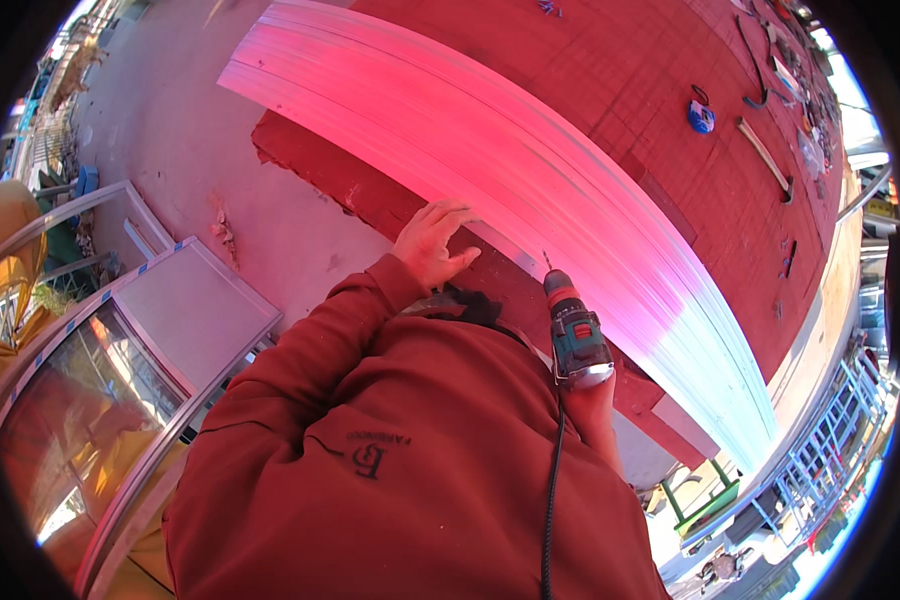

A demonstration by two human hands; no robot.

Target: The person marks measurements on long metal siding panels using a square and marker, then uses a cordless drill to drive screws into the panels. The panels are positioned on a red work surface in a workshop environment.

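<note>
A long ribbed metal panel [450, 130] lies across a red-covered table [620, 60], glowing pink-red along most of its length and pale at the right end. My left hand [432, 243] reaches to its near edge with fingers stretched out and thumb apart, holding nothing. In front of my chest is a green and black power drill [578, 340] with a red collar, its thin bit over the panel's near edge. My right hand [595, 400] holds the drill from below; its fingers are mostly hidden behind the tool. A black cord [553, 490] hangs down from the drill over my sweatshirt.
A hammer [767, 160] and a blue roundish item [701, 117] lie on the far right of the table, with several scattered tools beyond. On the left, framed panels with glass [110, 370] lean close to my arm. A blue metal rack [820, 475] stands at the lower right.
</note>
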